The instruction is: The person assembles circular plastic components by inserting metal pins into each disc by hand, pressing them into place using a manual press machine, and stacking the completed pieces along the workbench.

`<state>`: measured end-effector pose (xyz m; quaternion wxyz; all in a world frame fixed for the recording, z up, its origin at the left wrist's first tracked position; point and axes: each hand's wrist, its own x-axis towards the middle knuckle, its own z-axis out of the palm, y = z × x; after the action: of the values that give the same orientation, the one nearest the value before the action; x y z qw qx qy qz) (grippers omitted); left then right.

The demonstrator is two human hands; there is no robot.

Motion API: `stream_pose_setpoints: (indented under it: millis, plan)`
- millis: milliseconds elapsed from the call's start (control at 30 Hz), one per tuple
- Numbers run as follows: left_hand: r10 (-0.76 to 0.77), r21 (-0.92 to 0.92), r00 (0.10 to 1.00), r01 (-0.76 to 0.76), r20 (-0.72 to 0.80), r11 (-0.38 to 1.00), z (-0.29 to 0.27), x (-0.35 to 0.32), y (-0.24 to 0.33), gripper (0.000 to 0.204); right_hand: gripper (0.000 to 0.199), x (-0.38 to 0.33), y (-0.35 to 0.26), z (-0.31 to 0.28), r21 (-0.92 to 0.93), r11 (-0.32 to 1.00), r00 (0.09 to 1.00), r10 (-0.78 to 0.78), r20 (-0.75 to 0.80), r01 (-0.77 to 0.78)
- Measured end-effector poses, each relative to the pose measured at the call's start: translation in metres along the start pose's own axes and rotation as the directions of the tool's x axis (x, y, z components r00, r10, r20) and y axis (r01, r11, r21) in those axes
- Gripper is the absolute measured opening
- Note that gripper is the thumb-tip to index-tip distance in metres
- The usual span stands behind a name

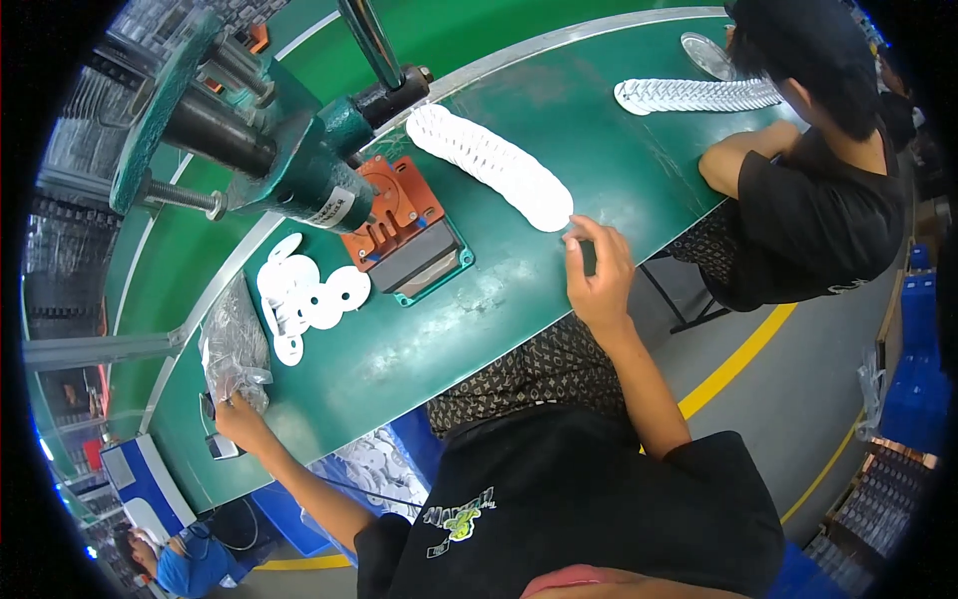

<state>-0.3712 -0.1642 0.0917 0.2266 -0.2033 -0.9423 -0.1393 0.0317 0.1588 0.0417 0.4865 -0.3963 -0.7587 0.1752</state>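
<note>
My right hand point(602, 268) is beside the near end of a long overlapping row of thin white discs point(489, 165). Its thumb and forefinger are apart and curved, and I see nothing between them. At the left, my left hand point(242, 423) has its fingers closed at the lower end of a crumpled clear plastic bag point(238, 334). A small dark and silver object point(224, 446) lies just below that hand. Between my hands, a loose pile of white discs with centre holes point(321, 304) lies on the green table point(399, 359).
A green press point(299, 170) with an orange and grey fixture point(399, 215) stands behind the discs. A co-worker point(818, 190) sits at the right by another disc row point(689, 96) and a round metal dish point(707, 55). Below the table edge is a blue bin of discs point(384, 464).
</note>
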Motion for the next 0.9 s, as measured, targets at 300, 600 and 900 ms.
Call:
stream_pose_setpoints:
  millis: [300,600,900]
  plan:
    - [0.184,-0.013,0.983,-0.184,-0.027,0.983,-0.026,-0.023,0.019,0.025,0.023,-0.001,-0.003,0.000,-0.013,0.999,0.998,0.037,0.041,-0.037]
    - [-0.303,-0.876,0.856,0.469,0.419,0.113,-0.037,-0.064,0.030,0.027,0.019,-0.013,-0.016,0.006,0.076,0.995,0.997,0.058,0.051,-0.062]
    - [0.343,-0.720,0.645,0.673,0.683,0.170,-0.024,-0.150,0.232,0.019,0.048,-0.039,-0.097,0.044,0.754,0.064,0.754,0.140,0.642,-0.654]
